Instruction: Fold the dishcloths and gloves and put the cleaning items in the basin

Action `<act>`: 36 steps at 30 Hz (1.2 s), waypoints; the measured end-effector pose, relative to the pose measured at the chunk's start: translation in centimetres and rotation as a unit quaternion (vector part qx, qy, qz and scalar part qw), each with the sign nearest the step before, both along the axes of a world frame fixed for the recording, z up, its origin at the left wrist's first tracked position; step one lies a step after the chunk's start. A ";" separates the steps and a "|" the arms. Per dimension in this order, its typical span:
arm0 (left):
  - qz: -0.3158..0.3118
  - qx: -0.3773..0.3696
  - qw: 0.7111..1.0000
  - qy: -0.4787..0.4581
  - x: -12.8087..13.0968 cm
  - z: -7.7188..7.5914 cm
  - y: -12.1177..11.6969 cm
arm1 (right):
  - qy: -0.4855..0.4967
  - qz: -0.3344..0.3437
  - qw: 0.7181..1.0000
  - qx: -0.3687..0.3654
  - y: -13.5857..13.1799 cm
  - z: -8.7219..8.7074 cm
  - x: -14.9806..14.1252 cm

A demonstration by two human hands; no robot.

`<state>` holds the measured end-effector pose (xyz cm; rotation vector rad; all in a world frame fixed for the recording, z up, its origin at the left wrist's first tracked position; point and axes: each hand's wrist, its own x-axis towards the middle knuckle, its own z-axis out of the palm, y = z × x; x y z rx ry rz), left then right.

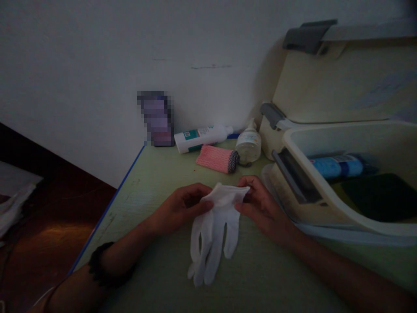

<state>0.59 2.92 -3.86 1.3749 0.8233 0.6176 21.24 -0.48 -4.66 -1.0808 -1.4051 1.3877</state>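
Over the near middle of the table (pixel 143 174), the left hand (pixel 182 206) and right hand (pixel 260 208) pinch the cuff of a white glove (pixel 221 208), its fingers pointing nearer. The open box (pixel 325 217) sits to the right.

Head camera looks forward, down across the table (pixel 153 178).

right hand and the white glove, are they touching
Touching: the head view shows the right hand gripping the white glove at its cuff, thumb on fabric.
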 end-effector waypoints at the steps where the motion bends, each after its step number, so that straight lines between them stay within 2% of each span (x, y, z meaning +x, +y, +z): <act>1: -0.009 0.007 1.000 0.010 -0.1 0.1 0.0 | -0.016 0.018 1.000 -0.002 -0.1 0.3 0.1; 5: -0.052 -0.021 0.997 0.057 -0.2 0.5 -0.2 | -0.085 0.070 0.994 0.012 -0.2 0.7 0.1; 7: -0.059 -0.030 0.996 0.062 -0.2 0.5 -0.3 | -0.095 0.075 0.993 0.007 -0.1 0.5 0.1; 13: -0.093 -0.050 0.992 0.067 -0.2 0.5 -0.4 | -0.089 -0.078 0.993 0.017 0.3 -0.6 -0.1; 16: -0.050 -0.006 0.994 0.102 -0.2 0.8 -0.2 | -0.091 -0.093 0.991 0.015 0.4 -0.7 0.0; 18: -0.023 0.020 0.994 0.107 -0.3 1.0 0.0 | -0.094 -0.075 0.993 0.016 0.3 -0.4 0.0; 20: -0.021 0.025 0.995 0.098 -0.6 1.1 0.2 | -0.097 -0.055 0.994 0.018 0.1 -0.1 0.1; 23: -0.038 -0.006 0.995 0.097 -1.0 1.0 0.7 | -0.099 -0.026 0.995 -0.006 -0.1 0.3 0.1; 25: -0.027 -0.029 0.995 0.096 -1.1 0.8 0.8 | -0.107 -0.020 0.994 -0.031 -0.2 0.4 0.1; 28: 0.014 -0.041 0.996 0.082 -0.8 0.7 1.0 | -0.109 -0.050 0.991 -0.055 0.0 0.3 0.1; 31: 0.069 -0.039 0.994 0.070 -0.6 0.6 1.1 | -0.088 -0.092 0.991 -0.049 0.3 0.1 0.1; 34: 0.134 -0.055 0.989 0.040 -0.7 0.5 1.3 | -0.070 -0.098 0.993 -0.017 0.5 -0.1 0.2; 36: 0.150 -0.084 0.985 0.018 -0.8 0.3 1.5 | -0.056 -0.092 0.994 -0.008 0.6 -0.1 0.2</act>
